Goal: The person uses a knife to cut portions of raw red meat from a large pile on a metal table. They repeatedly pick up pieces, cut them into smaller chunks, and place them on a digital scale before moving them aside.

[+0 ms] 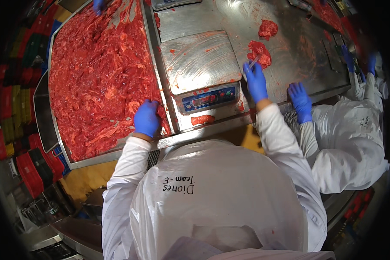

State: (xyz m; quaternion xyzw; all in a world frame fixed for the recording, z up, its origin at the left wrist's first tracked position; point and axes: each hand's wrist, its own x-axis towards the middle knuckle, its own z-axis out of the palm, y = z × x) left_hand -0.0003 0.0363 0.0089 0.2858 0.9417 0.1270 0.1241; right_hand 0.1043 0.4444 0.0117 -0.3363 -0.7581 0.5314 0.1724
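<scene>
My left hand (146, 116), in a blue glove, is curled into the raw red meat at the right edge of a large steel tub (157, 65), its fingertips hidden in the pieces (95, 82). My right hand (255, 81), also gloved, is closed on a knife (255, 60), whose blade reaches over a lump of meat (263, 55) on the steel table (290, 56). Between my hands stands a digital scale (197, 60) with a smeared, bare platform. A small strip of meat (202, 119) lies just in front of it, and another lump (268, 29) lies farther back.
A co-worker's gloved hand (300, 102) rests near the table's front edge, beside their white-clad body (346, 143). Other gloved hands (349, 58) are at the far right; another (98, 6) is above the tub. Coloured crates (34, 169) are stacked at the left.
</scene>
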